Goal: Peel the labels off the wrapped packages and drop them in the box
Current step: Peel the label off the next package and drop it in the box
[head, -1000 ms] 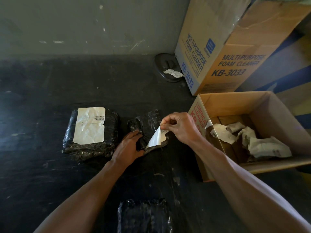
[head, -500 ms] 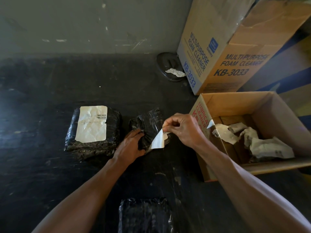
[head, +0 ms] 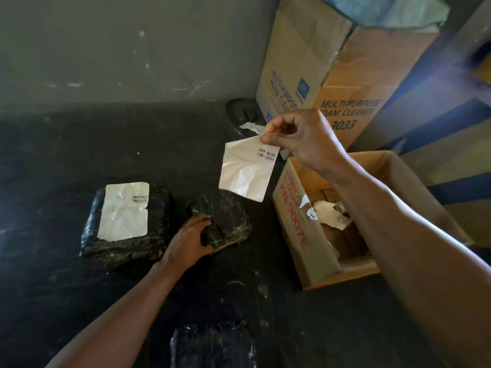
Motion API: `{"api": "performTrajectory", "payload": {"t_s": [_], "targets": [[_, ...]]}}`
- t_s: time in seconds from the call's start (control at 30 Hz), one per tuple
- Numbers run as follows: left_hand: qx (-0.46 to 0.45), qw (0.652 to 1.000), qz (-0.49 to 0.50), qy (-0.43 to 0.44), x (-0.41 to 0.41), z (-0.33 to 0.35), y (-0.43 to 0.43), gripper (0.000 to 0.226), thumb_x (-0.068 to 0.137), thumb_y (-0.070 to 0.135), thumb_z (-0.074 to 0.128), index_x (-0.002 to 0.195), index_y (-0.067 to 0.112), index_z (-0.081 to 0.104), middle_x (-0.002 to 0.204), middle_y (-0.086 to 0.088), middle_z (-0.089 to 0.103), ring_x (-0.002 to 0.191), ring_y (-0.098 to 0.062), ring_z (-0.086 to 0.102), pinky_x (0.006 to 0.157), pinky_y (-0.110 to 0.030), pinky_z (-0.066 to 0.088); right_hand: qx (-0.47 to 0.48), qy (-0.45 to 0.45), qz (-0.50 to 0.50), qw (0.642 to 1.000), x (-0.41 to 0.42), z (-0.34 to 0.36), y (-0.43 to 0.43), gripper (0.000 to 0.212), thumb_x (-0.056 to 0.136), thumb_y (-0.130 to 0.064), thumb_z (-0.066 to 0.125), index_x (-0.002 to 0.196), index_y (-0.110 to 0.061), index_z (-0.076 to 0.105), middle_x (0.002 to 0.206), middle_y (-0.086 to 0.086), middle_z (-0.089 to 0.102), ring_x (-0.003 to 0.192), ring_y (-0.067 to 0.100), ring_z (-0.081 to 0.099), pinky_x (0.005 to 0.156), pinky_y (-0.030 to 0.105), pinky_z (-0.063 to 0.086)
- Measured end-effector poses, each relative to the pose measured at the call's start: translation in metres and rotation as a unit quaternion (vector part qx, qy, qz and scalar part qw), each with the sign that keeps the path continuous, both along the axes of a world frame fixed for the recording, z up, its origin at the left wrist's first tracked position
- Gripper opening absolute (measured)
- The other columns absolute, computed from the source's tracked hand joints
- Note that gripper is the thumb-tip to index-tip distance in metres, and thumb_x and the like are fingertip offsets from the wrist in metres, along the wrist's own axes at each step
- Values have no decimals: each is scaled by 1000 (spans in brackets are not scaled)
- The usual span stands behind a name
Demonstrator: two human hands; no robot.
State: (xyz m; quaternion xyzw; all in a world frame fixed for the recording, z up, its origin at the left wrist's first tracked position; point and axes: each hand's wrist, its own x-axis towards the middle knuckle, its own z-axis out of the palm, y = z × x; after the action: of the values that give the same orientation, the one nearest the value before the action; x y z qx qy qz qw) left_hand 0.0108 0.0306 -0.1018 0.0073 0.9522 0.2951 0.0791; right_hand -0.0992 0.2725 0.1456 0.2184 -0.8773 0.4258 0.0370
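So from the head cam, the right hand (head: 303, 140) has a white label (head: 245, 170) pinched by its top corner between thumb and fingertips, and the whole thing hangs free in the air, barcode side showing, clear of any package. It dangles just beside the near-left corner of the open box (head: 300, 235), not over the opening yet. The left hand (head: 190, 241) is pressed down on the small black wrapped package (head: 225, 221), fingers curled over its near-left edge, holding it flat on the dark floor; that package shows no label on top now.

To its left, near but apart, a bigger wrapped package (head: 127, 224) has its label (head: 125, 211) fully stuck on. Another black bundle (head: 212, 346) sits at the bottom edge of the frame, can't tell if it has a label. Crumpled labels (head: 330, 215) already lie in the box.

So I'd say the peel is done and we're at the drop step. Next move: swing the right hand rightward over the opening and let go, though the sticky side might cling to the fingers
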Motion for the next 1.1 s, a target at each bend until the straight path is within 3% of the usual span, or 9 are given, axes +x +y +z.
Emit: {"api": "performTrajectory", "payload": {"t_s": [0.1, 0.2, 0.33, 0.43, 0.6, 0.73, 0.87, 1.0, 1.1], "targets": [[60, 997, 47, -1, 1, 14, 1, 71, 75, 19, 85, 140, 14, 56, 144, -4, 52, 131, -22, 51, 107, -24, 36, -19, -19, -8, 1000, 0, -14, 10, 16, 79, -17, 84, 78, -28, 72, 81, -12, 73, 76, 0, 67, 76, 20, 54], [113, 991, 74, -2, 4, 33, 6, 66, 78, 25, 82, 138, 23, 55, 138, 2, 54, 125, -18, 54, 106, -33, 44, -29, -36, -32, 998, 1, -27, 16, 9, 80, -17, 83, 83, -20, 75, 83, -8, 74, 80, 11, 68, 76, 25, 55], [185, 978, 94, 8, 9, 58, 8, 65, 79, 33, 82, 138, 28, 53, 134, 7, 56, 123, -11, 53, 107, -35, 45, -35, -42, -47, 997, 9, -30, 19, 11, 82, -16, 81, 89, -13, 75, 92, -2, 75, 90, 18, 69, 74, 17, 54], [192, 977, 91, 8, 14, 72, 11, 64, 81, 35, 80, 139, 28, 52, 134, 7, 56, 121, -10, 52, 105, -30, 44, -47, -48, -56, 996, 17, -26, 24, 12, 81, -16, 82, 90, -16, 75, 96, -2, 75, 93, 18, 69, 80, 21, 57], [183, 980, 81, 13, 28, 90, 17, 66, 84, 37, 77, 144, 31, 49, 141, 5, 50, 130, -15, 49, 108, -37, 44, -66, -37, -99, 992, 31, -12, 44, 18, 79, -16, 83, 85, -29, 72, 95, -1, 77, 90, 18, 71, 81, 32, 60], [192, 980, 52, 26, 33, 103, 33, 70, 86, 41, 74, 148, 29, 43, 149, 9, 48, 135, -5, 45, 112, -34, 40, -53, -35, -135, 989, 43, -4, 81, 32, 80, -12, 82, 110, -19, 74, 106, 4, 76, 98, 17, 71, 84, 32, 61], [188, 982, 22, 25, 34, 118, 68, 68, 89, 46, 68, 150, 33, 40, 153, 7, 44, 139, -7, 40, 116, -38, 36, -64, -18, -232, 971, 61, -3, 124, 11, 83, -16, 80, 88, -16, 71, 101, 1, 74, 94, 17, 69, 75, 27, 59], [166, 986, -29, 4, 31, 137, 118, 73, 90, 51, 65, 153, 36, 31, 161, 4, 31, 146, -15, 30, 117, -42, 32, -81, -8, -308, 948, 78, -12, 154, 6, 88, -15, 76, 83, -14, 74, 94, -4, 73, 91, 14, 67, 80, 37, 60], [154, 986, -65, 15, 28, 148, 156, 78, 90, 51, 65, 155, 30, 28, 161, 5, 30, 146, -14, 30, 115, -38, 30, -92, -13, -339, 936, 85, -22, 165, 8, 86, -11, 77, 80, -14, 73, 88, -7, 69, 83, 10, 65, 72, 29, 59]]}}
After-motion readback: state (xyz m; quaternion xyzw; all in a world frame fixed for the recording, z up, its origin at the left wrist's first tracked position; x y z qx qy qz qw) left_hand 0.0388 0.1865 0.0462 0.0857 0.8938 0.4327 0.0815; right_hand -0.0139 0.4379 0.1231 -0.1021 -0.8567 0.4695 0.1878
